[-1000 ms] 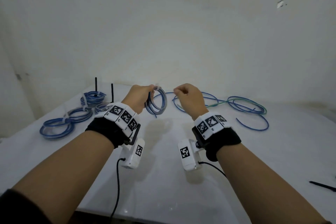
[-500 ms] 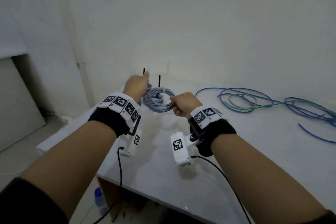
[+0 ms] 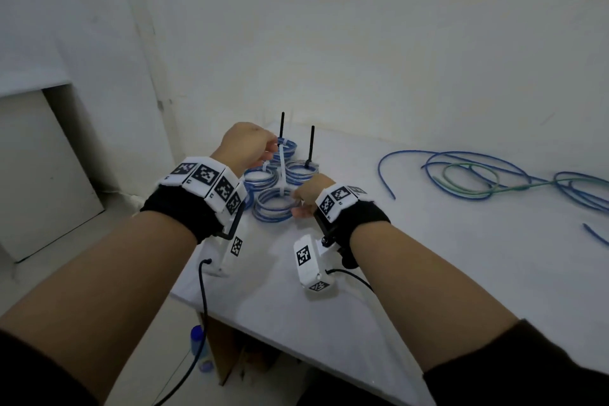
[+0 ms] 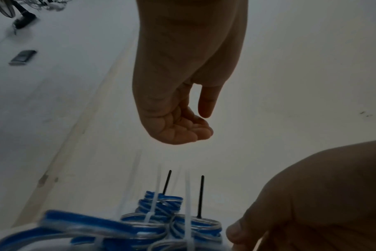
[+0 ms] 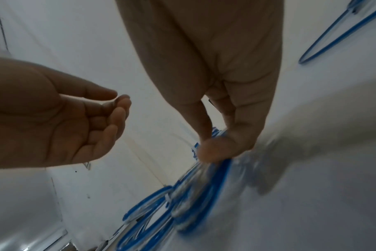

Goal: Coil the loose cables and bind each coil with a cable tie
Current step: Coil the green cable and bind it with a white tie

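Note:
A blue and white cable coil [image 3: 272, 217] lies at the table's left end, bound by a white cable tie [image 3: 282, 171] whose tail stands straight up. My right hand [image 3: 298, 203] pinches the coil's right side between thumb and finger; in the right wrist view the right hand [image 5: 213, 146] grips the blurred coil [image 5: 204, 178]. My left hand [image 3: 272, 148] hovers above, next to the tail's tip. The left wrist view shows the left hand [image 4: 182, 129] with fingers loosely curled and nothing in it.
Three bound coils [image 3: 262, 176] sit just behind; two carry upright black tie tails [image 3: 311, 145]. Loose blue and green cables [image 3: 478, 175] sprawl over the right of the white table [image 3: 428, 273]. The table's left edge runs close under my left wrist, with a blue bottle [image 3: 197, 339] on the floor below.
Both hands carried the coil left to the group of bound coils and lowered it to the table. The left hand let go of it; the right hand took hold.

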### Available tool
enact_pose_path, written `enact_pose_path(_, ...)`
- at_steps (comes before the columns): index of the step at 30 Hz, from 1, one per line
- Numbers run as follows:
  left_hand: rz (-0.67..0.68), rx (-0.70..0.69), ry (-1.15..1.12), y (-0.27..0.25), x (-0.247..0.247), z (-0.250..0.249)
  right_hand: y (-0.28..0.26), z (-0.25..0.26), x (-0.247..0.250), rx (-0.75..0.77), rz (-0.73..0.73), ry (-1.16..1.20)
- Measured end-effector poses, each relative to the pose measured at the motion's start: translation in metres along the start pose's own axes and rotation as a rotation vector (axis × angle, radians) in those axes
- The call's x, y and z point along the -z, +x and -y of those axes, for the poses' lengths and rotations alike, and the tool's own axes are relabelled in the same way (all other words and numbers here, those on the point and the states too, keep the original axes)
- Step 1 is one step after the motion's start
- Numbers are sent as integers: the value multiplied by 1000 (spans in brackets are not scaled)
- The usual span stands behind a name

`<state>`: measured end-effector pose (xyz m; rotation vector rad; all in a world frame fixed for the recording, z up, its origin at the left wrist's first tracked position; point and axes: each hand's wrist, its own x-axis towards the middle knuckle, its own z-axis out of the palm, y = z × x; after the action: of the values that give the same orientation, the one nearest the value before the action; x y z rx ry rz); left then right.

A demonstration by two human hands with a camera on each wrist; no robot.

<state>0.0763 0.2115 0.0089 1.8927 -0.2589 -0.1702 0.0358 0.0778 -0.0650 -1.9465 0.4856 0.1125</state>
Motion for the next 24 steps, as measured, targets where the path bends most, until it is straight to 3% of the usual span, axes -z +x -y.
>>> enact_pose_path(1, 23, -6, 1, 0, -7, -5, -3, -3, 6, 44, -44, 15)
enact_pose_path(2, 44, -14, -1, 1, -16, -10, -3, 0, 14, -27, -24, 119)
enact_pose_path(9, 245, -92, 61, 4, -108, -47, -21, -35, 139, -123, -275, -83)
enact_pose_path(16, 458, -172, 205, -4, -218, -70, -49, -111, 264, -211, -485, -292)
enact_pose_path(20, 513, -183, 257, -4, -260, -77, -54, -131, 298, -216, -413, -675)
enact_pose_path(24, 543, -169, 286, 5, -288, -81, -40, -144, 317, -150, -393, -837)
